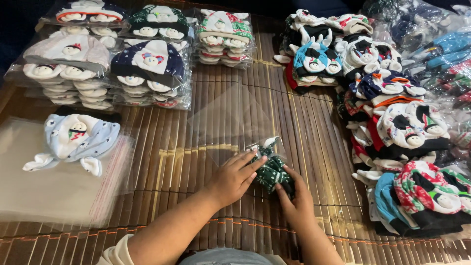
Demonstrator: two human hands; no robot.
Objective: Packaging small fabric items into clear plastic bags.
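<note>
A dark green patterned baby hat lies on the bamboo mat, partly inside the mouth of a clear plastic bag. My left hand rests flat on the bag's lower edge, its fingers touching the hat. On the hat's right side, my right hand grips the fabric with curled fingers. A light blue hat with a snowman face lies on a stack of clear bags at the left.
Bagged hats in stacks fill the back left. A heap of loose unbagged hats runs down the right side. More wrapped items sit at the far right. The bamboo mat covers the surface.
</note>
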